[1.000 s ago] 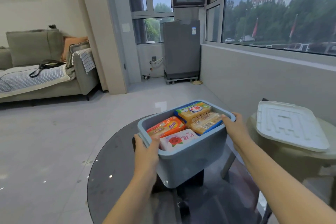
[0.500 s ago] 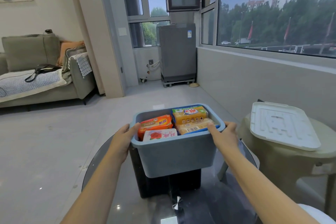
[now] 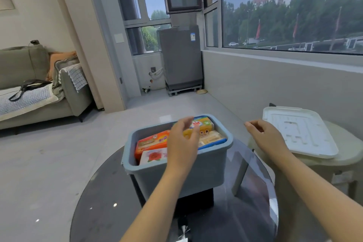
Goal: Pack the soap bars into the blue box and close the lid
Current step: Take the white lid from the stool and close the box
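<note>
From the head view, the grey-blue plastic box [image 3: 176, 171] sits on the round dark glass surface [image 3: 253, 200] holding wrapped soap bars [image 3: 152, 141] whose printing is too blurred to read, left hand [image 3: 182, 141] above with fingers loosely apart, right hand [image 3: 265, 136] empty and half-curled beside the white plastic lid [image 3: 298, 131].

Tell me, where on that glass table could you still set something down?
The glass table is bare to the left of the blue box and in front of it, between the two forearms. The strip right of the box, toward the stool, is narrower. The box is crowded with soap bars; the stool top is mostly covered by the white lid.
</note>
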{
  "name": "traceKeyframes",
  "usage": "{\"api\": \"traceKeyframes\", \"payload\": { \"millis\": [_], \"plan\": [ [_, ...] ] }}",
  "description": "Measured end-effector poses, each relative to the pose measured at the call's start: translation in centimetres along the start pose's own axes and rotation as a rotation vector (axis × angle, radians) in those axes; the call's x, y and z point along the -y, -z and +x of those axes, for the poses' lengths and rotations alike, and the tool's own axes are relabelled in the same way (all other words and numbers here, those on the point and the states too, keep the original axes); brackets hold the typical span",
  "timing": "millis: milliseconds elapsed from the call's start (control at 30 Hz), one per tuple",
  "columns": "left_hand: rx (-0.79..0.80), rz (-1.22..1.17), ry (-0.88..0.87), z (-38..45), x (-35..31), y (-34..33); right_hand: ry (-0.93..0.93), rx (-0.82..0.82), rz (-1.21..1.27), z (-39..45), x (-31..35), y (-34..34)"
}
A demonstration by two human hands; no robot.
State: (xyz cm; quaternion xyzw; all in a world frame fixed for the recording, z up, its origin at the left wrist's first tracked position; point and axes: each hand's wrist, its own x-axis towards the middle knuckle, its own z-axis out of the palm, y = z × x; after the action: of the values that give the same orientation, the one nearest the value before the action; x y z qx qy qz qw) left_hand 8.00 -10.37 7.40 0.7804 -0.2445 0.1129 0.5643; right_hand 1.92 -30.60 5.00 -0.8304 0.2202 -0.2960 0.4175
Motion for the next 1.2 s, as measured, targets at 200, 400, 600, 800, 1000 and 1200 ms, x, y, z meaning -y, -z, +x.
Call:
{"api": "traceKeyframes", "payload": {
  "millis": [200, 400, 600, 800, 1000, 1200],
  "plan": [
    [0.160, -0.055, -0.073, 0.2, -2.7, -9.2, -0.003, -0.026, -0.344, 1.6, -6.7, 3.9],
    [0.324, -0.163, 0.042, 0.3, -4.2, -16.3, -0.139, 0.022, -0.619, 3.6, -11.3, 5.5],
    [0.361, -0.245, 0.241, 0.2, -1.9, -19.9, -0.141, 0.069, -0.603, 4.6, -12.2, 5.9],
    [0.370, -0.281, 0.327, 0.1, -0.4, -20.1, -0.123, 0.000, -0.412, 4.0, -11.2, 6.6],
    [0.478, -0.513, 0.437, 0.3, -2.8, -18.2, -0.001, -0.254, -0.058, 2.2, -5.5, 8.5],
    [0.415, -0.734, 0.290, 1.1, -6.4, -14.7, 0.161, -0.420, 0.254, -1.0, 0.5, 9.2]
  ]
}}
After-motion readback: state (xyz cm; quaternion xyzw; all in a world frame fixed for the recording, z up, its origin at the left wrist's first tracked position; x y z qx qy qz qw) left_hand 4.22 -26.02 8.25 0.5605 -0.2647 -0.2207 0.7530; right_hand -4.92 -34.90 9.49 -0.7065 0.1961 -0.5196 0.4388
